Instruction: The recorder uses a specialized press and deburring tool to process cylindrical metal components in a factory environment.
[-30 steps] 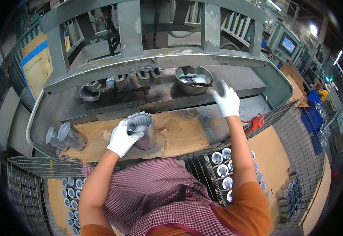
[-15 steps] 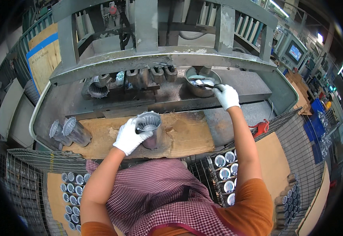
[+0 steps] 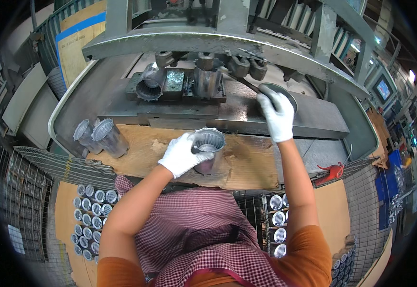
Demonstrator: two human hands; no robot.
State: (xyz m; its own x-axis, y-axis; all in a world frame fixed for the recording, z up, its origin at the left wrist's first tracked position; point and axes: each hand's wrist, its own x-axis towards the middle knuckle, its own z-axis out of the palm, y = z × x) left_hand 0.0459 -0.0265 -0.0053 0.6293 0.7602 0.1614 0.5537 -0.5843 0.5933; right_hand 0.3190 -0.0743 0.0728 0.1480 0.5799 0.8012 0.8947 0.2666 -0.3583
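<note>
My left hand (image 3: pixel 184 155), in a white glove, is closed around the rim of a ribbed metal housing (image 3: pixel 207 161) that stands open end up at the board's front edge. My right hand (image 3: pixel 276 112), also gloved, grips a long dark-handled tool (image 3: pixel 247 84) whose tip points up-left toward the press fixture; what the tip is like I cannot tell. Under the right hand sits a round metal bowl (image 3: pixel 290 93), partly covered. One ribbed housing (image 3: pixel 150 82) lies on the fixture with its open end toward me; another metal cylinder (image 3: pixel 207 83) is beside it.
Two more housings (image 3: pixel 110 137) lean at the board's (image 3: pixel 254 162) left end. A heavy press frame (image 3: pixel 189 40) spans the far side. Wire baskets with rows of metal parts (image 3: pixel 91 205) flank me. A red-handled tool (image 3: pixel 331 173) rests at the right edge.
My right hand has lifted the dark-handled tool out of the bowl and swung its tip leftward to the fixture. My left hand keeps hold of the housing. The view has shifted.
</note>
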